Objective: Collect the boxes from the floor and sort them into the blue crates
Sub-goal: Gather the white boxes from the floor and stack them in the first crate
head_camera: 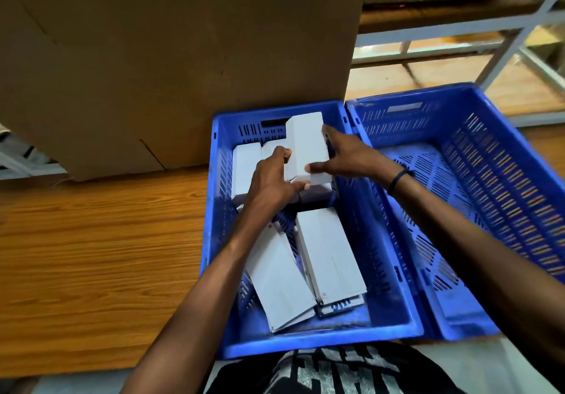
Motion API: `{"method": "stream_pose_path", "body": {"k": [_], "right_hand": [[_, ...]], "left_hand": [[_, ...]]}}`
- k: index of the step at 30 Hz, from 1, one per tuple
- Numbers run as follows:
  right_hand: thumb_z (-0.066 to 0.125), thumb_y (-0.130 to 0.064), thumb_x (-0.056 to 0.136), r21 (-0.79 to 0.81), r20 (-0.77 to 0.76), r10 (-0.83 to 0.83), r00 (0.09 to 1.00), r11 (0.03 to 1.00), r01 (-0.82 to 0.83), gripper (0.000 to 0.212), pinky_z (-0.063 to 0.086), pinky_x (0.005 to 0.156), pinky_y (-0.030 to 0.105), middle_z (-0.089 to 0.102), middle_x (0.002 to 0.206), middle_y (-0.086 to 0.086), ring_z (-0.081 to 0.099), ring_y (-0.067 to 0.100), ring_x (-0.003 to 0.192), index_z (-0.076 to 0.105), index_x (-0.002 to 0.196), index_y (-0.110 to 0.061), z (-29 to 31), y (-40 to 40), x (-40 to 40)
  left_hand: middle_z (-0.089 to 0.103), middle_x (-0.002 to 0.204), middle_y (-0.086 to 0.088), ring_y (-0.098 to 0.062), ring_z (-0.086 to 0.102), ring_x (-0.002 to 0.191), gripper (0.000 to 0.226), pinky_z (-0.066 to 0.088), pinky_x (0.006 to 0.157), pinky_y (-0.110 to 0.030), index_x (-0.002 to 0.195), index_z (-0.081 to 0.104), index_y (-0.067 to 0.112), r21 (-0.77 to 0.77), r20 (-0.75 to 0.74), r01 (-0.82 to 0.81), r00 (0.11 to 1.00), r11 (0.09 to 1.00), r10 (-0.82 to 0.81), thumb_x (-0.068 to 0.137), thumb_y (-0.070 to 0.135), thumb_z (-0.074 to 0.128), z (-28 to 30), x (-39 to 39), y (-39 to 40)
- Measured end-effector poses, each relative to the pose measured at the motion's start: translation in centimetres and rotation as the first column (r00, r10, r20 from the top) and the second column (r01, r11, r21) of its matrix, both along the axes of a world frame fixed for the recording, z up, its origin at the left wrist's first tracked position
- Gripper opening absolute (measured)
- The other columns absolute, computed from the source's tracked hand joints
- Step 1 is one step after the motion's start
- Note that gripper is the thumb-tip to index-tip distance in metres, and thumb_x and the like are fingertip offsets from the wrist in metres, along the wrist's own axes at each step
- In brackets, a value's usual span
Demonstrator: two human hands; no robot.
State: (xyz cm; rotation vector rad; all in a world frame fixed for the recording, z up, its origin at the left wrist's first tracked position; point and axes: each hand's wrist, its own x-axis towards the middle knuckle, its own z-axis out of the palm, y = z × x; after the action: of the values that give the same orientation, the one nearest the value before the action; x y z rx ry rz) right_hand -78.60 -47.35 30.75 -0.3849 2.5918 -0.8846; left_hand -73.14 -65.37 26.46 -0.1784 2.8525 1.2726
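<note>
Both hands' grip on white box [307, 146], long axis pointing away.

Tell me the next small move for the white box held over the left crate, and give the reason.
Probably lower the white box into the far end of the left crate. Both hands, left and right, grip it above the boxes already packed there, while the right crate looks empty.
</note>
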Motion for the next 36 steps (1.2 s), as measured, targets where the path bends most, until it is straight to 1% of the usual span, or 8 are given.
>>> {"method": "stream_pose_path", "body": {"k": [4,9,12,17,25,30,34,36], "right_hand": [[0.089,-0.038,0.075,0.245,0.034,0.092,0.995,0.965,-0.098,0.108,0.046,0.108,0.039,0.048,0.151,0.012,0.051,0.030,0.132,0.024,0.156,-0.011,-0.3,-0.1,-0.9],[0.088,-0.033,0.077,0.351,-0.001,0.118,0.993,0.930,-0.110,0.087,0.050,0.097,0.045,0.055,0.135,0.019,0.056,0.036,0.119,0.038,0.143,-0.006,-2.0,-0.6,-1.7],[0.090,-0.029,0.075,0.402,-0.053,0.171,0.984,0.905,-0.136,0.083,0.050,0.088,0.044,0.057,0.128,0.024,0.058,0.041,0.114,0.040,0.136,-0.004,-3.1,-1.2,-2.1],[0.077,-0.016,0.088,0.457,-0.079,0.172,0.982,0.881,-0.118,0.071,0.049,0.082,0.045,0.059,0.125,0.027,0.061,0.043,0.111,0.033,0.141,-0.001,-4.4,-2.2,-2.9],[0.053,0.001,0.097,0.478,0.004,0.150,0.989,0.868,-0.133,0.043,0.044,0.080,0.040,0.047,0.134,0.035,0.057,0.046,0.116,0.040,0.138,0.002,-7.1,-2.9,-3.2],[0.037,0.003,0.103,0.573,-0.002,0.157,0.988,0.810,-0.128,0.064,0.046,0.099,0.048,0.012,0.151,0.051,0.037,0.056,0.138,0.008,0.159,0.000,-8.9,-3.6,-2.6],[0.035,-0.006,0.107,0.547,-0.017,0.103,0.995,0.834,-0.077,0.062,0.043,0.103,0.048,0.025,0.152,0.044,0.039,0.052,0.138,0.003,0.160,0.003,-9.1,-3.5,-2.3],[0.044,-0.003,0.103,0.551,-0.010,0.123,0.992,0.829,-0.097,0.071,0.047,0.098,0.045,0.012,0.154,0.047,0.047,0.053,0.132,0.002,0.161,-0.003,-8.7,-3.5,-2.3]], "left_hand": [[0.063,0.116,-0.004,-0.025,0.063,0.097,0.078,0.061,0.084,-0.044,0.128,0.051,0.022,0.048,0.068,-0.016,0.998,0.999,0.013,0.065,0.021,0.096,-1.3,-1.8,0.9],[0.066,0.109,-0.004,-0.017,0.058,0.081,0.078,0.055,0.060,-0.018,0.129,0.056,0.019,0.090,0.126,-0.014,0.992,0.996,0.003,0.064,0.017,0.098,-2.8,-3.5,1.2],[0.066,0.099,-0.004,-0.018,0.057,0.077,0.076,0.059,0.070,-0.034,0.123,0.058,0.019,0.091,0.146,-0.022,0.989,0.996,0.008,0.059,0.011,0.098,-4.1,-4.1,1.0],[0.061,0.091,-0.001,-0.016,0.055,0.076,0.086,0.061,0.081,-0.039,0.129,0.058,0.016,-0.015,0.130,-0.004,0.992,1.000,0.006,0.054,0.012,0.101,-5.5,-5.2,0.5],[0.060,0.122,-0.007,-0.024,0.064,0.105,0.084,0.054,0.093,-0.034,0.140,0.059,0.021,-0.260,0.151,0.132,0.984,0.957,-0.095,0.065,0.022,0.098,-6.4,-6.3,0.9],[0.048,0.127,-0.007,-0.025,0.060,0.107,0.063,0.054,0.091,-0.037,0.128,0.063,0.010,-0.295,0.137,0.157,0.983,0.943,-0.121,0.072,0.013,0.093,-7.1,-6.0,1.2],[0.048,0.127,-0.008,-0.027,0.061,0.106,0.061,0.054,0.092,-0.038,0.128,0.063,0.008,-0.342,0.122,0.185,0.981,0.921,-0.151,0.075,0.015,0.091,-6.9,-5.9,1.3],[0.048,0.130,-0.010,-0.028,0.061,0.110,0.063,0.053,0.095,-0.035,0.132,0.062,0.008,-0.363,0.127,0.214,0.976,0.907,-0.179,0.076,0.015,0.090,-6.3,-5.8,1.2]]}}
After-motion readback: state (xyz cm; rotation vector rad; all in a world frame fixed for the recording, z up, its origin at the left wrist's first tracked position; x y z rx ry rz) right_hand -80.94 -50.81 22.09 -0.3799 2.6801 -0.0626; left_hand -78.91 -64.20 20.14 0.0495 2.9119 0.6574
